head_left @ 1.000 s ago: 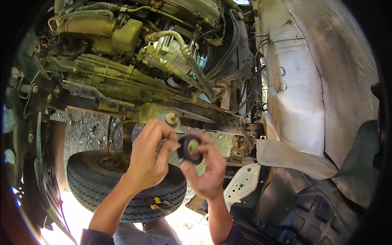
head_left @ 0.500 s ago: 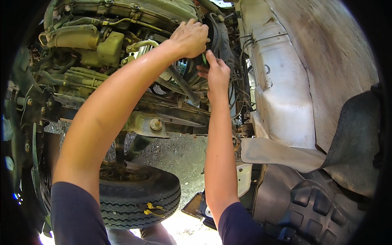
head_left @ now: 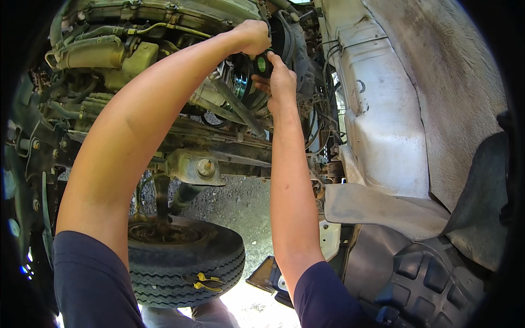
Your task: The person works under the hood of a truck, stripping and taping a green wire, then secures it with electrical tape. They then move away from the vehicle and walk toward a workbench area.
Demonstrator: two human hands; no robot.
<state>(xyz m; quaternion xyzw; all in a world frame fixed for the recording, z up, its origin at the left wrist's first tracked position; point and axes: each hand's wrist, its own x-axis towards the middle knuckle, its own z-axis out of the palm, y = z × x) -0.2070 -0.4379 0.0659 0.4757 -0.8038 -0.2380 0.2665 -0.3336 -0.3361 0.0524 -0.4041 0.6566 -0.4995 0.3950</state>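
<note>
My left hand (head_left: 252,36) is closed in a fist at the top of the engine bay. What its fingers grip, if anything, is hidden behind it. Just below and to the right, my right hand (head_left: 281,82) has its thumb pointing up and its fingers curled. Between that thumb and those fingers sits a small black piece with a green oval label (head_left: 262,64), its upper end close to my left fist. A dark hose (head_left: 235,104) slants down beneath both hands, beside a shiny ringed pulley (head_left: 240,85).
Engine pipes and a yellowish reservoir (head_left: 140,59) lie to the left. Below is a tyre (head_left: 180,268) with yellow-handled pliers (head_left: 208,280) on its tread. A pale metal panel (head_left: 385,115) and hanging dark matting (head_left: 476,191) border the right. Gravel shows beneath the frame rail (head_left: 235,153).
Both hands have shifted slightly left, the right one also upward. The black piece has turned, so its green oval faces me instead of showing as a thin sliver.
</note>
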